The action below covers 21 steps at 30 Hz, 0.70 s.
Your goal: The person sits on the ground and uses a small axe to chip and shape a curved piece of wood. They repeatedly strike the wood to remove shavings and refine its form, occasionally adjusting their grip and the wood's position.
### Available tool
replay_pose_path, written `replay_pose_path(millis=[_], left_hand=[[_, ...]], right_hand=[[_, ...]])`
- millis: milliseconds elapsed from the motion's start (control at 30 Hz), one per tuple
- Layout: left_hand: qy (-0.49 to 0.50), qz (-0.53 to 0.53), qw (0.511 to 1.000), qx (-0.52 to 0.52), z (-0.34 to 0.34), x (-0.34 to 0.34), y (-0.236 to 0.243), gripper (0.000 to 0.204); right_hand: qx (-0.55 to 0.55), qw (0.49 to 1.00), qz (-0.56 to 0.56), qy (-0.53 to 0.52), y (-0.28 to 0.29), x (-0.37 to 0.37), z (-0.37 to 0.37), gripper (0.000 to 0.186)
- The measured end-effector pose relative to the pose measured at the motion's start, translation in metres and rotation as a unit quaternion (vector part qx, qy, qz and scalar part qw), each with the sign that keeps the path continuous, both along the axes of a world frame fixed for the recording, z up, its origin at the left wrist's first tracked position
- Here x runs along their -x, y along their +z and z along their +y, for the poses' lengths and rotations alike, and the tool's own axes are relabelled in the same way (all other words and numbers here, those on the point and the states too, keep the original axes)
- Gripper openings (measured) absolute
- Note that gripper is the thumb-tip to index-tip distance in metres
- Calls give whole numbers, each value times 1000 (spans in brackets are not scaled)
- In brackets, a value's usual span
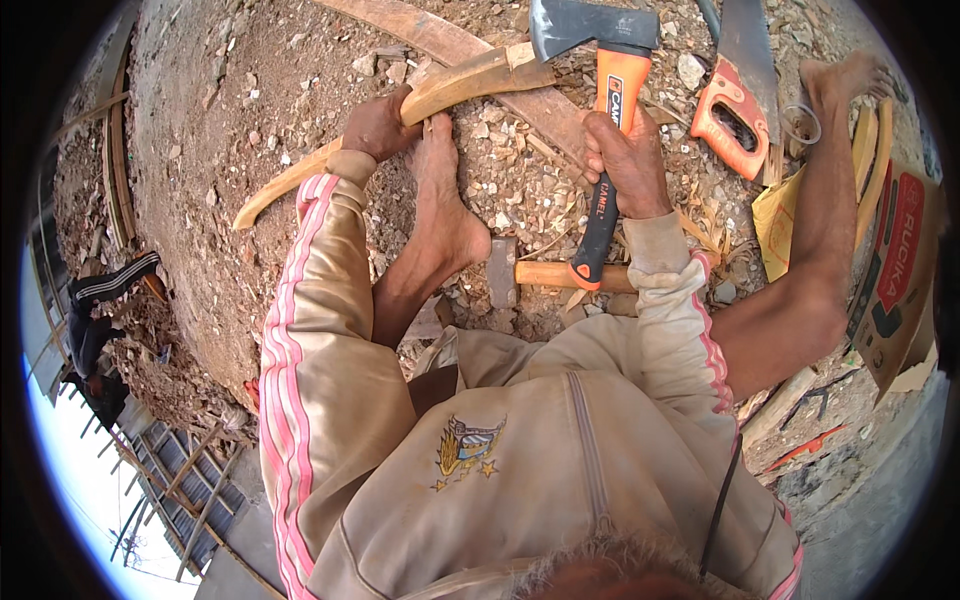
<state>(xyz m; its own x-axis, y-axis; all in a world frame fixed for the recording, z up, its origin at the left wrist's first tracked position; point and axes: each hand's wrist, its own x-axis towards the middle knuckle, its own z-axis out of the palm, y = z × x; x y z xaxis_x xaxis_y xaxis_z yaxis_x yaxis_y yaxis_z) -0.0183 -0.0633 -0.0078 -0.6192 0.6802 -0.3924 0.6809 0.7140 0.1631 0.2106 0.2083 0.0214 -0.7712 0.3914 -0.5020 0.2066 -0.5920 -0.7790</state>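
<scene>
My left hand (378, 126) is closed round the middle of a curved, pale wooden piece (470, 82), beside my bare left foot (445, 205). Its thin end slopes down to the left and its thicker end points right. My right hand (630, 162) grips a hatchet (625, 78) by its orange and black handle. The dark hatchet head lies just above the thick end of the wood; whether the blade touches it I cannot tell. Below the hatchet grip rests a hammer (504, 274) with a wooden handle, partly covered by my right sleeve.
A hand saw (738, 105) with an orange handle lies to the right. A long plank (435, 38) crosses the stony ground ahead. By my right leg are a yellow sheet (777, 235), curved wood strips (872, 165) and a cardboard box (898, 270). Another person (100, 310) is at far left.
</scene>
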Motion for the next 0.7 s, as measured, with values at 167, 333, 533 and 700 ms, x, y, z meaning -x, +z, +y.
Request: replay_pose_path(millis=[167, 333, 533, 700], left_hand=[[0, 19, 1000, -12, 7, 6, -3, 48], [3, 36, 999, -1, 12, 2, 3, 46], [4, 26, 1000, -11, 5, -2, 1, 46], [13, 76, 997, -10, 9, -6, -1, 34]], right_hand=[[18, 999, -16, 24, 0, 3, -7, 16], [26, 999, 12, -26, 4, 1, 4, 17], [7, 997, -22, 75, 4, -1, -11, 11], [14, 997, 28, -70, 24, 5, 7, 16]])
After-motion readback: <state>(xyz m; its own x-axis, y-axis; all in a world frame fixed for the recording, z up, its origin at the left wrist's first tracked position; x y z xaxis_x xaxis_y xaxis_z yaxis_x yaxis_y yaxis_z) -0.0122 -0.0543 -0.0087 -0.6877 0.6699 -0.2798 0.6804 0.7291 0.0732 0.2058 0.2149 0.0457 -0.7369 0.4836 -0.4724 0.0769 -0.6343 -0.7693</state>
